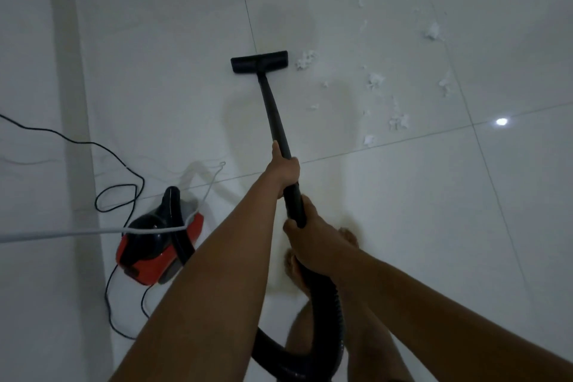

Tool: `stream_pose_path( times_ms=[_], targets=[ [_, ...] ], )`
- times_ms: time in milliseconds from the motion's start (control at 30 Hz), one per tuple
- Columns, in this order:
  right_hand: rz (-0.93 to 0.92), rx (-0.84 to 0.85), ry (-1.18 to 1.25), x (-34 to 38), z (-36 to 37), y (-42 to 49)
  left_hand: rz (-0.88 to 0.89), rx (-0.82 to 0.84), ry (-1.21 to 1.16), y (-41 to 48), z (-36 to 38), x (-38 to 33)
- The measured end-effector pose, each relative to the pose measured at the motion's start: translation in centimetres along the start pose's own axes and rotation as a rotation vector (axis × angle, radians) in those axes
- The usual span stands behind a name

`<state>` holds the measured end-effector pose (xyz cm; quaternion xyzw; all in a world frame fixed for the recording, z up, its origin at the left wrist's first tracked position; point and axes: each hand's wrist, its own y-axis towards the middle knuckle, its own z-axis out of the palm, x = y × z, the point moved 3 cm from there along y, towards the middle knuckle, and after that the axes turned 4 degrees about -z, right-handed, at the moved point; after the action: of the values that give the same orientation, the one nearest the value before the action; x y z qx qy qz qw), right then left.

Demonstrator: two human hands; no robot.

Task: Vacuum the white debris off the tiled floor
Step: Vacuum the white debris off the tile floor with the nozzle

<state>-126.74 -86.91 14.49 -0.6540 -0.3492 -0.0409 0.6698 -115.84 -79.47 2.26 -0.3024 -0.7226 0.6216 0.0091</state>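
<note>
Wand [274, 108] gripped by left hand [283, 169] and right hand [305, 226]; floor head [259, 61] edge just beside debris [305, 59]

I log colours | wand [276, 115] black | hose [339, 313] black, ribbed | canister [139, 257] red-and-black | debris [432, 31] white | floor [155, 40] white, grey grout grid

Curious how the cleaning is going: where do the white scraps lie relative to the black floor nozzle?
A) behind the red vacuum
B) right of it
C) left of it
B: the white scraps lie scattered to the right of the floor nozzle.
</note>
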Motion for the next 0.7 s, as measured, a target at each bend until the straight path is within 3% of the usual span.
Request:
stream_pose_path(
  times_ms=[233, 700],
  targets=[
    [0.016, 0.019, 0.229, -5.8, 3.1, -3.8, -0.007, 0.02, -0.035, -3.8, 2.6, 5.2],
    [-0.051, -0.049, 0.419, -17.3, 7.8, -14.1, -0.023, 0.053, -0.045, -13.6, 10.1, 15.6]
  ],
)
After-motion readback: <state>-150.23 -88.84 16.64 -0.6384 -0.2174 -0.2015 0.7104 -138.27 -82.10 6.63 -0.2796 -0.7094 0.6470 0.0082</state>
